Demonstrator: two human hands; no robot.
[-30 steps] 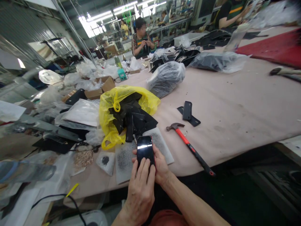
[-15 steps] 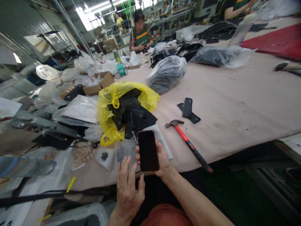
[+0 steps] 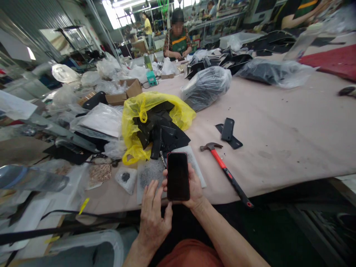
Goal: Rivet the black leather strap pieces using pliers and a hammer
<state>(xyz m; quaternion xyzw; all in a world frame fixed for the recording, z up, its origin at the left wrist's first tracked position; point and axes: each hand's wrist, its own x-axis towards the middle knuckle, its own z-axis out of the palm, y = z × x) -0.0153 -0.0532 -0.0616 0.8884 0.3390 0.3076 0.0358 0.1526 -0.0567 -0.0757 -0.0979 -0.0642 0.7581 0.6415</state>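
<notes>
A dark-screened phone (image 3: 178, 177) with a red edge is held upright in my right hand (image 3: 195, 189), fingers wrapped round its sides. My left hand (image 3: 154, 215) is beside the phone's lower left, palm down, thumb apart from the fingers, holding nothing. Behind the phone lies a pale board (image 3: 147, 178) with dark specks, a metal pen-like tool (image 3: 163, 159) resting near its top. A yellow plastic bag (image 3: 130, 122) spills black pieces (image 3: 172, 134) toward the board. To the right lies a claw hammer (image 3: 226, 172) with a red and black handle.
Two black strips (image 3: 228, 129) cross on the cloth-covered table (image 3: 278, 137). Wrapped bundles (image 3: 207, 87) lie farther back. At the left are a small tray of metal bits (image 3: 100, 173), a clear bottle (image 3: 33, 180) and plastic bags. A person (image 3: 178, 39) sits across the table.
The camera view has shifted, so the table items appear farther right. My left hand's fingers have moved slightly nearer the phone. The person across has lowered their head.
</notes>
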